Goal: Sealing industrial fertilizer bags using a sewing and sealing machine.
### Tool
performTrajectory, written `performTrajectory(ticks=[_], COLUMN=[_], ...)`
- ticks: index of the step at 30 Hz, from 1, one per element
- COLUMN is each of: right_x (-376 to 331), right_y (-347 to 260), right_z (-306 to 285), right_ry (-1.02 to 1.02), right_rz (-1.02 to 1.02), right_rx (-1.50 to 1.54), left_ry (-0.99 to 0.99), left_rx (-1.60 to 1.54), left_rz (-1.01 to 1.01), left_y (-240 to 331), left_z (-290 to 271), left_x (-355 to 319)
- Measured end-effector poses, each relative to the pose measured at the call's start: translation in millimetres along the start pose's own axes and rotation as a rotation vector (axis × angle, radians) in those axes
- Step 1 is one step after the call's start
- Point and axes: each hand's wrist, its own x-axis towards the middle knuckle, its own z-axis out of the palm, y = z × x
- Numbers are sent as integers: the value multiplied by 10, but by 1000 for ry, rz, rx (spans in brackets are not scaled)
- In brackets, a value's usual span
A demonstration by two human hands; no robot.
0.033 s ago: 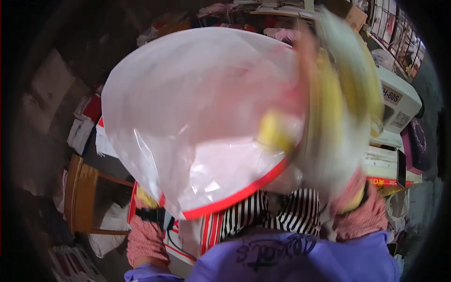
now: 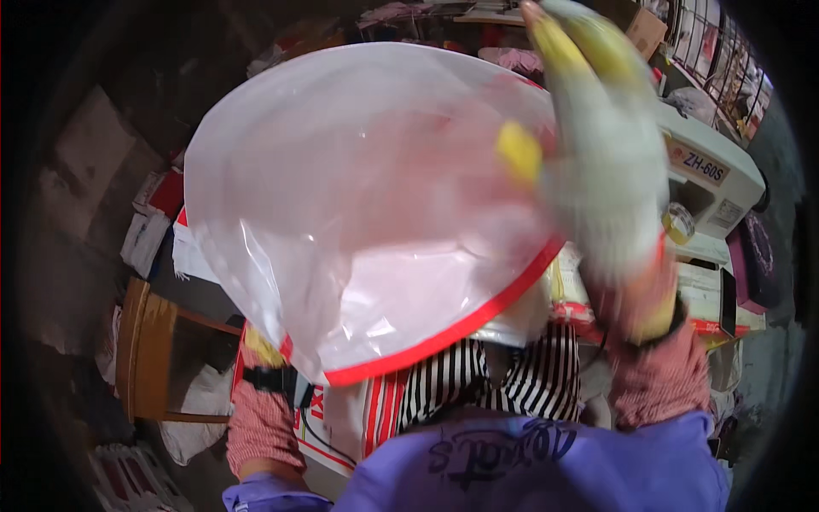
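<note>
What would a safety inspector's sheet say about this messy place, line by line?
Surface: mostly hidden behind the plastic.
Job's things: big see-through plastic sheet or bag with a red edge.
Clutter: wooden frame at left; a ring like a tape roll and a purple box at right.
Grips: left hand mostly hidden by the plastic, grip unclear; right hand gloved, raised, blurred, looks open.
Cables: thin dark cable near the left wrist.
Surroundings: white machine, barred window at right.
</note>
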Motion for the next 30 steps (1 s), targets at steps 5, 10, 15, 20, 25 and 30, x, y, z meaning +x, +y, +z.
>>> performTrajectory(ticks=[5,10,15,20,25,30], right_x=[-184,-1605,-2475,-2707,-2407,-1862], right_y=[709,844,707,382,504,882], right_z=[-247,-250,-399,-792,-181,699], right_ry=[-250,-437,-243,-235,259,173], right_rz=[224,342,1113,1641,1563,1623], right_rx=[-400,-606,-14,1311,1828,1350], left_ry=[107,64,-150,-358,-409,-292], left_rx=[41,-32,-4,-55,-159,-151], left_rz=[258,99,-123,-268,-421,-615], left_y=[216,353,177,-285,-295,-335], left_z=[-132,-196,-144,-48,-118,-281], left_x=[128,123,-444,-1198,-1499,-1458])
